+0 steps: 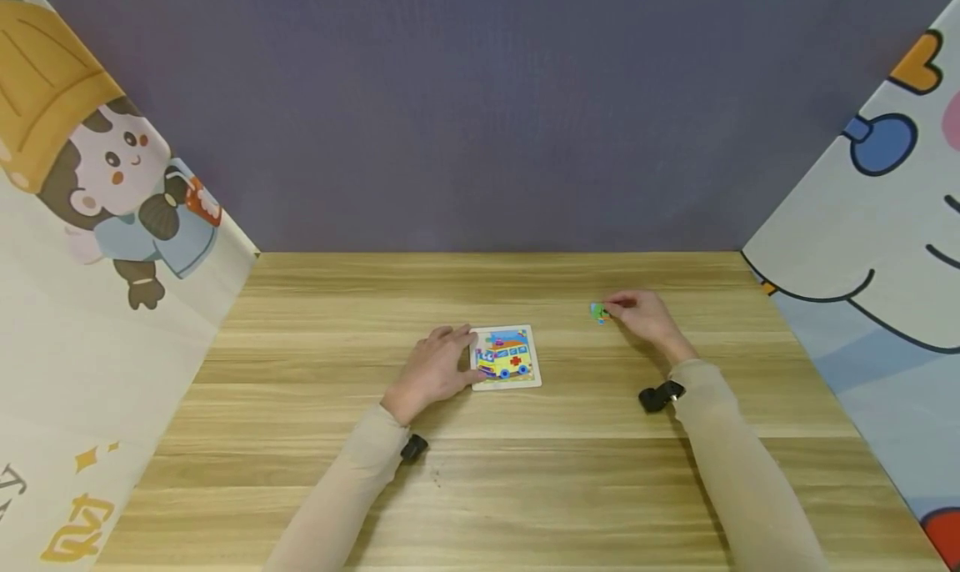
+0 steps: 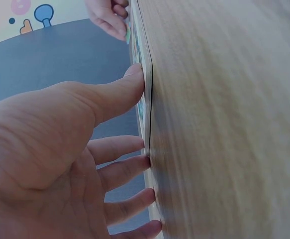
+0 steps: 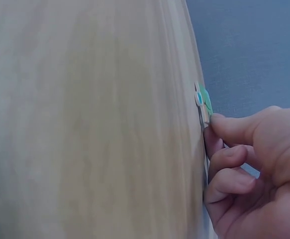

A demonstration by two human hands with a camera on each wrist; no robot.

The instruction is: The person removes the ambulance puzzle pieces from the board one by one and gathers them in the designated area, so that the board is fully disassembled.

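Observation:
A jigsaw puzzle in a white frame (image 1: 536, 363) lies flat on the table, its picture a yellow ambulance with a red cross and blue wheels. My left hand (image 1: 437, 363) rests at the puzzle's left side, fingers spread. In the left wrist view, the thumb (image 2: 120, 97) lies on the frame's edge and the fingertips touch down along its side. Farther right, my right hand (image 1: 640, 315) pinches a small green and blue puzzle piece (image 1: 596, 310) between thumb and index finger. The right wrist view has this piece (image 3: 203, 98) at the fingertips, close over the tabletop, with the other fingers curled.
The wood-grain table (image 1: 480, 489) ends at a dark blue-grey wall panel (image 1: 480, 122) behind. White panels with cartoon prints stand at the left (image 1: 112, 322) and right (image 1: 840, 247). Black straps with small devices sit on both wrists.

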